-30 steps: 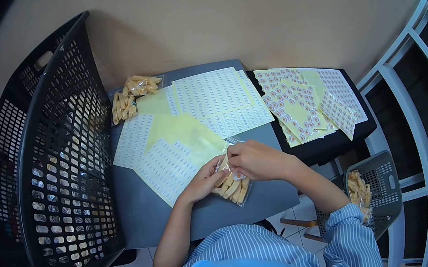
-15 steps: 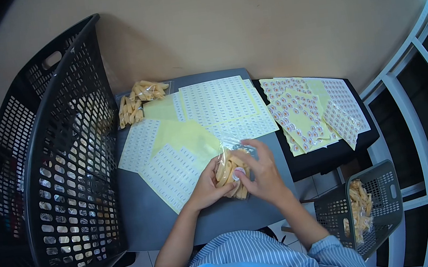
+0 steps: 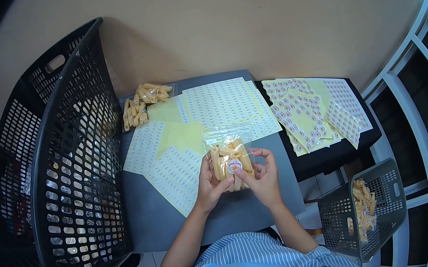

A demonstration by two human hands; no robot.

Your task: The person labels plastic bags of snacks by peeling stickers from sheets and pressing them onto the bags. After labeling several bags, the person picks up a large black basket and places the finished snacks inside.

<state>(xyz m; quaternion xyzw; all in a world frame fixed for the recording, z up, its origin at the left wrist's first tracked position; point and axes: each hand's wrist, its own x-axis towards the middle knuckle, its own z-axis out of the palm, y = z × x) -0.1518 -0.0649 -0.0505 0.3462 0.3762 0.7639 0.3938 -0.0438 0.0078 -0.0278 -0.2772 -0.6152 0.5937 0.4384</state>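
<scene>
A clear zip bag of pale tube-shaped snacks (image 3: 227,153) is held upright over the table, its zip edge pointing away from me. My left hand (image 3: 211,187) grips its left side, thumb across the lower front. My right hand (image 3: 263,179) holds the right side, with the thumb on a round printed sticker (image 3: 234,166) on the bag's front. Just beyond lie sticker sheets with small print (image 3: 175,171), several of them overlapping on yellowish backing.
At the table's far left corner lie bags of the same snacks (image 3: 147,100). A tall dark basket (image 3: 75,168) stands left. Round-sticker sheets (image 3: 303,113) cover a black side surface (image 3: 330,151) on the right; below it, a smaller basket (image 3: 339,219) holds more bags.
The bag has turned upright and flat toward me, showing its front. My right fingers have come down from its top to the right side, the thumb staying on the sticker.
</scene>
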